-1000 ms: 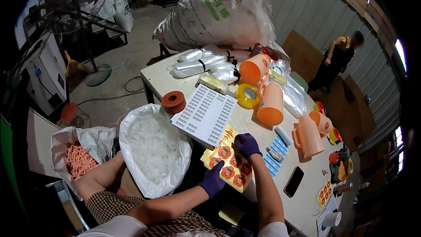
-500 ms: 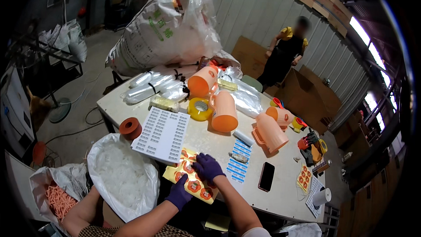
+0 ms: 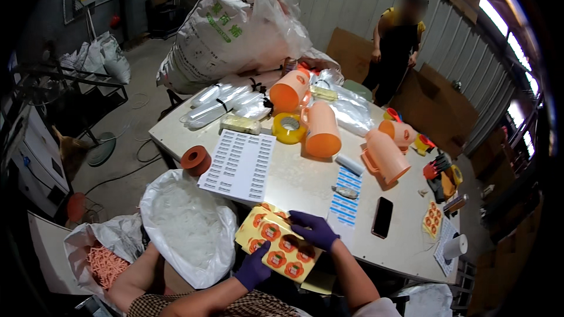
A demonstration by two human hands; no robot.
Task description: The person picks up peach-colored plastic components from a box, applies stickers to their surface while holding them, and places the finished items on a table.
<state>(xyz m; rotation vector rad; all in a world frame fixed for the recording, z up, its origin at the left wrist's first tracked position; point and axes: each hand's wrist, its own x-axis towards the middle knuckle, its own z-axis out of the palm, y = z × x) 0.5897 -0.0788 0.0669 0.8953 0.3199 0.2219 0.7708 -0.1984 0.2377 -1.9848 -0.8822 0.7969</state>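
Observation:
A yellow sheet of round red-orange stickers [image 3: 271, 232], seemingly a small stack, is held out over the table's near edge. My left hand [image 3: 254, 268], in a purple glove, grips its lower left side with the thumb on top. At its upper right edge my right hand [image 3: 316, 230], gloved the same way, has its fingers closed on the sheet. Whether a single sticker is between those fingertips I cannot make out. Just beyond lies a white sheet of printed labels [image 3: 238, 164], and to the right a blue-and-white label strip [image 3: 345, 205] with a small wrapped piece on it.
Peach plastic jugs [image 3: 323, 130] lie on the table [image 3: 299, 179] beside yellow tape [image 3: 289, 128] and clear plastic bags [image 3: 346, 111]. A phone [image 3: 382, 217] lies at right. An open white sack [image 3: 188, 229] stands near my left arm. A person [image 3: 395, 47] stands behind the table.
The sticker sheet has come nearer to me, off the table top, with both hands still on it. My right hand has shifted to its upper right edge. The whole view has shifted.

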